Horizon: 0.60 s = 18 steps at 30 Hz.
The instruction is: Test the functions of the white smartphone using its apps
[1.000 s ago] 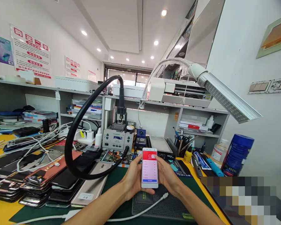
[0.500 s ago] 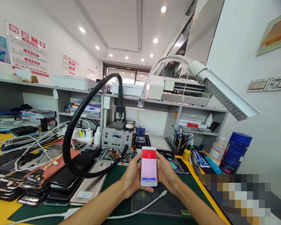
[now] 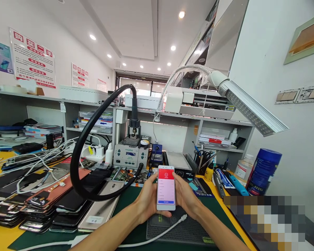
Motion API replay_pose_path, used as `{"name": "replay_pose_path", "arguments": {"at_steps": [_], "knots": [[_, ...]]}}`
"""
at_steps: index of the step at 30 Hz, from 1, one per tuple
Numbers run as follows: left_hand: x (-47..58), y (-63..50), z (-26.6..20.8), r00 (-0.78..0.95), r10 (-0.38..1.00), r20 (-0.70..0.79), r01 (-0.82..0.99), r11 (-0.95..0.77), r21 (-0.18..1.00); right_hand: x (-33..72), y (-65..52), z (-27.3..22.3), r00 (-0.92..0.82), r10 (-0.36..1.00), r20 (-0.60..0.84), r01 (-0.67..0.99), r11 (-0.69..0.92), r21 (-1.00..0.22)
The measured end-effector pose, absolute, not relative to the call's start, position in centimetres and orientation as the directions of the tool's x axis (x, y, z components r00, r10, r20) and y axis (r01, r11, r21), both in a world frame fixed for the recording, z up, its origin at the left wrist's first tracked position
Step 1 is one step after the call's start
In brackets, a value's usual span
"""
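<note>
Grey shelving (image 3: pixel 178 116) spans the back; yellow bench (image 3: pixel 0 237) in front, same layout as 1 s ago, cam angle a touch diff. Green mat (image 3: pixel 129 195), flat & matte, on bench. Pile of phones & parts (image 3: pixel 42 205) at L: glossy blk slabs, one coppery panel, wht cables over the top. Lamp (image 3: pixel 256 108) upper R: ribbed silver bar, LED dots, clear-wrapped bent neck. Blk rubbery hose (image 3: pixel 75 164) loops in front of boxy grey station (image 3: pixel 131 155), small lit display, txt too small to read. Wall poster (image 3: pixel 32 59), red/wht, headed 购买二手; smaller poster (image 3: pixel 80 75) headed 回收价格. Blk pad (image 3: pixel 193 228), perforated texture, on mat.

L hand (image 3: pixel 146 195) & R hand (image 3: pixel 187 191) both curled, closed round sides of wht phone (image 3: pixel 166 190), which is up off the mat, btwn them, approx. mid-view, screen facing cam. R thumb now at phone's R edge; 1 s ago it lay over the red band. Pale box there then, now gone. Screen: red band w/ smiley, pale list, blue bar at bottom; wording too tiny.

Gold phone (image 3: pixel 102 205), smooth metal back, MI logo, wht sticker (image 3: pixel 94 219), lies face-down by pile. Blue can (image 3: pixel 265 170), cylindrical, far R. Wht cable (image 3: pixel 170 228) crosses pad, plug end (image 3: pixel 183 217) free.
</note>
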<state>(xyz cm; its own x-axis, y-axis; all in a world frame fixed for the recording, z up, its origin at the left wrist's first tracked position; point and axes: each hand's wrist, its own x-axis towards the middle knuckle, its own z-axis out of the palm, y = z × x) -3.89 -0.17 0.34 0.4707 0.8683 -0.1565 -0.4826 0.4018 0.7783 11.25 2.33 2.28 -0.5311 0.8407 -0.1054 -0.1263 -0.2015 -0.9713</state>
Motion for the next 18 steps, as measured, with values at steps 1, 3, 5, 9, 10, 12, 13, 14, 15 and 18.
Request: {"name": "replay_pose_path", "arguments": {"at_steps": [1, 3, 5, 9, 10, 12, 13, 14, 15, 18], "knots": [[-3.9, -0.2, 0.4, 0.469, 0.869, -0.157, -0.481, 0.400, 0.780, 11.3, 2.3, 2.2, -0.527, 0.843, -0.111, -0.118, -0.202, -0.972], [-3.8, -0.3, 0.5, 0.465, 0.871, -0.158, -0.480, 0.398, 0.782, 11.3, 2.4, 2.1, -0.527, 0.842, -0.116, -0.113, -0.205, -0.972], [-3.8, -0.3, 0.6, 0.465, 0.870, -0.162, -0.478, 0.402, 0.781, 11.3, 2.5, 2.0, -0.536, 0.837, -0.109, -0.126, -0.206, -0.970], [-3.8, -0.4, 0.8, 0.462, 0.868, -0.179, -0.470, 0.412, 0.780, 11.3, 2.6, 1.8, -0.531, 0.841, -0.101, -0.138, -0.203, -0.969], [-3.8, -0.3, 0.7, 0.462, 0.869, -0.176, -0.472, 0.409, 0.781, 11.3, 2.6, 1.8, -0.528, 0.843, -0.104, -0.132, -0.202, -0.970], [-3.9, -0.3, 0.5, 0.466, 0.870, -0.162, -0.479, 0.402, 0.780, 11.3, 2.6, 1.8, -0.528, 0.843, -0.107, -0.122, -0.199, -0.972], [-3.9, -0.2, 0.4, 0.468, 0.870, -0.155, -0.482, 0.398, 0.781, 11.3, 2.6, 1.7, -0.528, 0.843, -0.103, -0.122, -0.196, -0.973], [-3.9, -0.2, 0.3, 0.470, 0.870, -0.150, -0.483, 0.395, 0.782, 11.3, 2.7, 1.6, -0.527, 0.844, -0.098, -0.125, -0.191, -0.974], [-3.9, -0.2, 0.3, 0.473, 0.869, -0.149, -0.481, 0.396, 0.782, 11.3, 2.8, 1.5, -0.525, 0.846, -0.096, -0.127, -0.189, -0.974], [-3.9, -0.1, 0.1, 0.484, 0.862, -0.153, -0.474, 0.405, 0.781, 11.4, 2.9, 1.2, -0.519, 0.848, -0.105, -0.121, -0.194, -0.973]]}}
